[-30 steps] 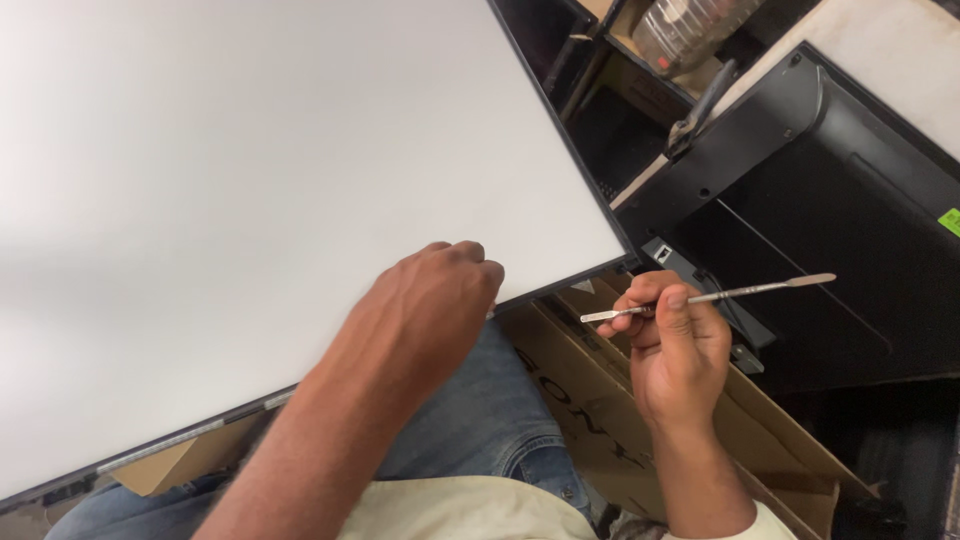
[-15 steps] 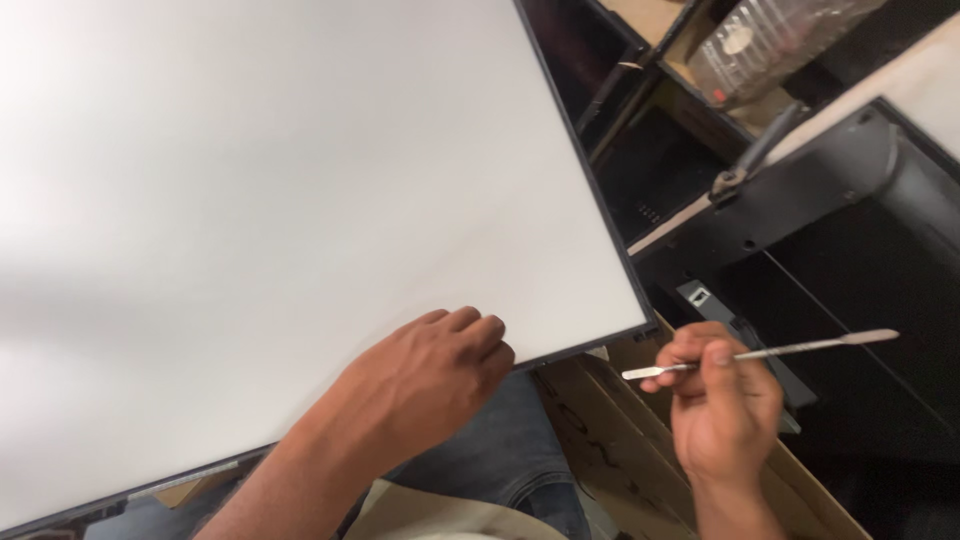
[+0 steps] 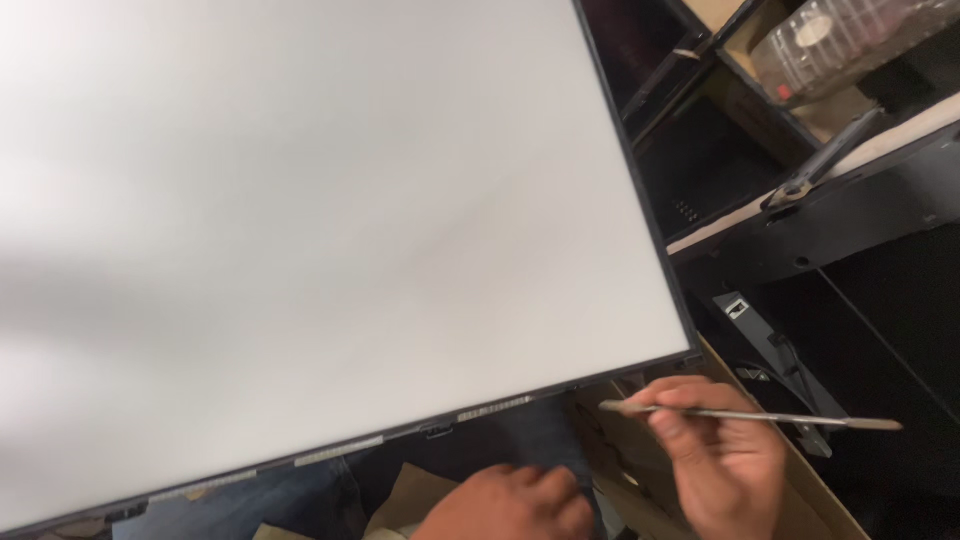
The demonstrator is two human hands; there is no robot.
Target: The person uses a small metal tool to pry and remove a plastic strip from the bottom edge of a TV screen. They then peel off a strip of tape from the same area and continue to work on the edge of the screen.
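While the right hand point(image 3: 722, 462) pinches a thin, stiff metal spatula point(image 3: 760, 416) mid-shaft, the left hand point(image 3: 515, 505) rests loosely curled and empty near the large, fragile-looking white panel's point(image 3: 300, 220) near edge

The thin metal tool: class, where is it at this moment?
In the head view the thin metal tool lies nearly level in the right hand, at lower right, just below the near right corner of the large white panel.
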